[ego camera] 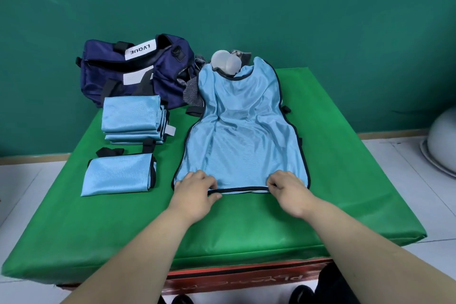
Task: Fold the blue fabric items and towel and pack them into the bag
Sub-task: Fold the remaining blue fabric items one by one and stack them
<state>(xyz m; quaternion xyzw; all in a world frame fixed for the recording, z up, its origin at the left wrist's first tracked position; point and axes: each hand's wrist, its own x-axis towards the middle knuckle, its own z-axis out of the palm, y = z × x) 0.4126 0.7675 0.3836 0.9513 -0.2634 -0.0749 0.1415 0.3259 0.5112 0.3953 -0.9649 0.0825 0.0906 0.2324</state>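
Fingers point(209, 181) of our left hand point(195, 192) curl over the dark-bound near hem of the blue vest point(241, 136), thumb beneath, pinching it. Our right hand point(288, 192) pinches the same hem further right.

The vest lies flat on the green mat point(222, 229). Its long axis runs straight away from us, with the neck opening at the far end towards the wall.

To our left lie a folded blue piece point(118, 175) and, beyond it, a stack of folded blue pieces point(132, 121). Behind them sits the navy bag point(133, 69), and its white label reads "LVQUE", upside down to us.

Lettering on the red box point(246, 281) under the mat is too blurred for us to read.
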